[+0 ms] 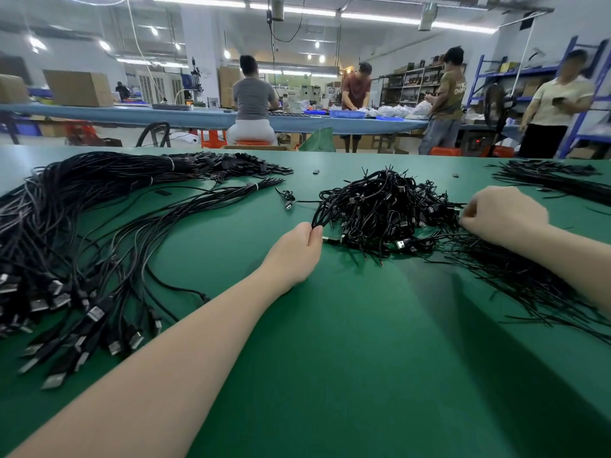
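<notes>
A green table mat. Left of the left hand, a large sheaf of long black USB cables fans out, its metal plugs nearest the viewer. Beyond the right hand lies another black cable bundle, and thin loose wires lie near that hand's wrist. Far past both hands are a long blue bench, a seated person in grey, a cardboard box, blue shelving and possibly a standing fan.

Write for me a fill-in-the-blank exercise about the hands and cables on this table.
1. The left hand pinches black cables at the ____ edge of the tangled pile.
2. The right hand is at the pile's ____ edge.
3. The table surface is ____.
4. The long bundles end in ____ plugs.
Missing words: left, right, green, USB.
</notes>
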Demonstrator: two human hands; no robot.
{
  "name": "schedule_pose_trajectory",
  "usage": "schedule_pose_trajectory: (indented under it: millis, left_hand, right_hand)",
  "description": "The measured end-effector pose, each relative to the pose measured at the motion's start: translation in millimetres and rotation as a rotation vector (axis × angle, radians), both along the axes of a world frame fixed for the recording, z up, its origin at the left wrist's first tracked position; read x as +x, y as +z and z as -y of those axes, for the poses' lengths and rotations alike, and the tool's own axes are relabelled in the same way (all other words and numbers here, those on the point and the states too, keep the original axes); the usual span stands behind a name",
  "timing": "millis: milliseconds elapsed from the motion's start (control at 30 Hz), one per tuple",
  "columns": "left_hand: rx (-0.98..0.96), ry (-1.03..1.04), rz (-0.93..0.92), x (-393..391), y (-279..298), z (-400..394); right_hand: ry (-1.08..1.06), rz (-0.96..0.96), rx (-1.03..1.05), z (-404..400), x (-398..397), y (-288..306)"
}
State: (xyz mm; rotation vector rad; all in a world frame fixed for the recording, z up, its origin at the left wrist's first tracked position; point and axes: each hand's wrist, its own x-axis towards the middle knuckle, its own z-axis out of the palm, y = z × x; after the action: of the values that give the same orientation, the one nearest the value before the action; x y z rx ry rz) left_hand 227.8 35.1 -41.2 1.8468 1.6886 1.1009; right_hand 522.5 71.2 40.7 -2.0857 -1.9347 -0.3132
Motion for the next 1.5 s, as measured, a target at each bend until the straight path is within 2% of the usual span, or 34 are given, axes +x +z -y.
schedule_pose_trajectory:
  millis: [100, 167, 300, 433, 567, 800, 867, 933, 1000, 1067, 1133, 1200, 1300, 1400, 1500]
  left_hand:
    - [-0.003, 0.02, -0.001, 1.3, 1.1, -0.2]
    - [-0.004, 0.02, -0.002, 2.6, 1.5, 0.1]
    - [0.024, -0.016, -0.087, 3.4, 1.3, 2.4]
    - [0.051, -0.037, -0.174, 5.2, 1.1, 3.1]
    - [0.056, -0.009, -0.245, 7.3, 0.7, 3.5]
    - [0.048, 0.04, -0.375, 13.6, 4.4, 12.8]
    - [0.072, 0.079, -0.484, 18.6, 4.7, 14.7]
    - [0.139, 0.101, -0.671, 25.6, 2.9, 17.1]
    - [0.238, 0.085, -0.781, 29.5, 2.4, 21.4]
    - [0.348, 0.04, -0.795, 26.2, 4.2, 25.8]
    - [0.443, -0.061, -0.772, 21.8, 8.2, 28.8]
    - [0.503, -0.166, -0.629, 20.8, 12.2, 33.3]
    - [0.491, -0.194, -0.238, 23.0, 16.5, 37.4]
    - [0.416, -0.092, 0.096, 24.5, 16.3, 33.5]
    - [0.334, 0.028, 0.266, 25.3, 14.1, 26.3]
  right_hand:
    - [0.347, 0.093, 0.221, 17.2, -23.4, 0.3]
    - [0.557, 0.174, 0.288, 32.5, -48.3, -1.3]
    - [0.762, 0.311, 0.397, 50.2, -98.9, -12.1]
    - [0.747, 0.425, 0.403, 46.3, -127.6, -20.6]
    - [0.764, 0.404, 0.427, 45.2, -135.9, -19.3]
    - [0.789, 0.45, 0.348, 50.7, -135.6, -13.1]
    - [0.8, 0.409, 0.343, 52.0, -133.4, -5.9]
    - [0.847, 0.354, 0.286, 48.7, -130.8, 3.7]
    - [0.883, 0.228, 0.056, 42.6, -126.8, 17.5]
    - [0.878, 0.019, -0.196, 34.4, -121.9, 30.2]
    - [0.826, -0.177, -0.349, 26.0, -115.0, 37.8]
    - [0.76, -0.402, -0.541, 20.3, -107.6, 37.1]
    - [0.689, -0.929, -0.804, 16.1, -106.2, 21.1]
    - [0.629, -1.351, -0.746, 21.9, -125.2, -6.1]
    - [0.54, -1.565, -0.513, 29.9, -153.9, -34.7]
